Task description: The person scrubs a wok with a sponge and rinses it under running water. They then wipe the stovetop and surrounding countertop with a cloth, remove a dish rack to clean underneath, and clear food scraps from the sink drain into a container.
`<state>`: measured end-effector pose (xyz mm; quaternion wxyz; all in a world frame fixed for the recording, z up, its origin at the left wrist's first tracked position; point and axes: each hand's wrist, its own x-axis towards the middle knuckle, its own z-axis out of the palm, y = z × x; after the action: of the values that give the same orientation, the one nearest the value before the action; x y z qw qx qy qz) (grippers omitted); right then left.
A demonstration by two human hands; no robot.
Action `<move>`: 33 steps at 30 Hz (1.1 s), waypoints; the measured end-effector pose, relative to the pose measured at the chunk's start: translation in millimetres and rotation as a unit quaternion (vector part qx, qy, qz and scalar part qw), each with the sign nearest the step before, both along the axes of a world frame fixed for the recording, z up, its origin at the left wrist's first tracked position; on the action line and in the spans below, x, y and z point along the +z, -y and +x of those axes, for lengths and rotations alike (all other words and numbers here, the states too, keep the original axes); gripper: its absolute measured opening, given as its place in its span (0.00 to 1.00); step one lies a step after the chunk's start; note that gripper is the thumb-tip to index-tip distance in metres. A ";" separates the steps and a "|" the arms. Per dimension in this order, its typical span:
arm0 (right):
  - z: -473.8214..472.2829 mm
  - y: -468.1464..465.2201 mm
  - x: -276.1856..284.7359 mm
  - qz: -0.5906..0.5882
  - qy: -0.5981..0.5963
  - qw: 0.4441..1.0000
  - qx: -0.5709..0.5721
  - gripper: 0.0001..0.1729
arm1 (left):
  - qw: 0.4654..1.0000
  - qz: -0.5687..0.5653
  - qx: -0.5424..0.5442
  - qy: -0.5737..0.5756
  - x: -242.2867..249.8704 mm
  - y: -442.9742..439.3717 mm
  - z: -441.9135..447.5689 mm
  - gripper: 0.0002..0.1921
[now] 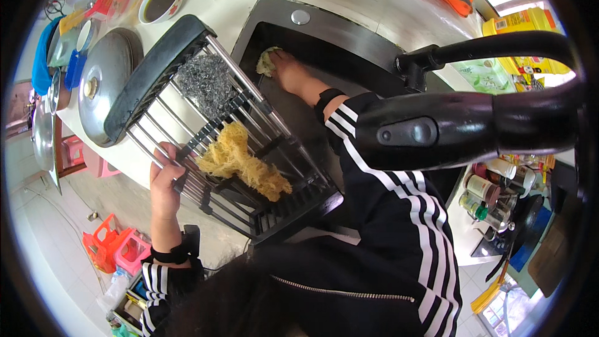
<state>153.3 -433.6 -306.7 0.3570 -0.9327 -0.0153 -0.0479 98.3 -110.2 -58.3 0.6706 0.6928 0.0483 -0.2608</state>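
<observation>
My left hand (166, 178) grips the side bars of a metal and black plastic sink rack (161, 84), which lies tilted across the edge of the dark sink (273, 9). On the rack rest a steel wool scourer (206, 84) and a yellow fibrous scrubber (243, 161). Inside the sink, in its far left corner, my right hand (285, 68) presses on a pale, crumpled cloth or scrubber (266, 62). Its fingertips are partly hidden by that piece.
A black faucet (468, 126) reaches over the sink from the right. Left of the rack are a metal pot lid (110, 86) and a bowl of dark liquid (161, 2). Bottles and jars (482, 187) stand at the right, and plastic stools (131, 250) at the lower left.
</observation>
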 end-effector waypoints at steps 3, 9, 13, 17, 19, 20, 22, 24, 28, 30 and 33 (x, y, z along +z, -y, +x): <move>-5.2 0.2 -16.7 -0.011 0.082 0.996 0.039 0.21 | 1.000 -0.008 -0.011 -0.003 1.8 1.0 -1.3 0.13; -75.4 -4.5 -3.8 -0.139 -0.008 0.972 0.190 0.15 | 1.000 -0.023 -0.008 -0.001 4.2 5.7 -5.5 0.11; -147.0 49.2 30.6 -0.096 -0.155 0.965 0.190 0.16 | 0.999 -0.021 0.009 0.026 -1.6 5.7 -7.3 0.13; -136.1 100.6 59.8 0.024 -0.379 0.925 0.026 0.20 | 1.000 -0.025 0.007 0.006 -3.6 2.6 -7.7 0.12; -111.5 101.4 56.5 -0.008 -0.236 0.971 -0.028 0.26 | 0.999 -0.031 0.014 -0.002 -3.1 3.4 -8.1 0.11; -95.2 93.3 47.6 -0.004 -0.168 0.986 -0.017 0.26 | 0.999 -0.030 0.018 0.002 -2.8 4.4 -8.4 0.11; -57.9 69.1 22.0 -0.064 -0.025 0.997 0.030 0.23 | 0.999 -0.036 0.017 0.011 -1.5 6.0 -9.3 0.10; -37.5 44.1 -2.2 -0.195 0.079 0.973 0.091 0.19 | 1.000 -0.010 0.020 0.016 -0.5 6.9 -10.3 0.10; -49.6 40.6 -14.4 -0.118 -0.033 0.989 0.088 0.24 | 1.000 -0.001 0.028 0.006 -0.8 5.2 -10.8 0.10; -73.8 54.9 -6.5 -0.104 -0.095 0.981 0.134 0.22 | 0.999 -0.030 0.024 -0.010 -1.7 3.6 -11.1 0.11; -121.7 82.4 5.9 -0.103 -0.146 0.968 0.179 0.18 | 0.999 -0.024 0.034 0.014 -3.4 3.0 -11.8 0.10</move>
<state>31.6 -515.9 -300.8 0.2603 -0.9434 -0.1341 0.1555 86.5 -113.1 -61.7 0.6963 0.6780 0.0563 -0.2288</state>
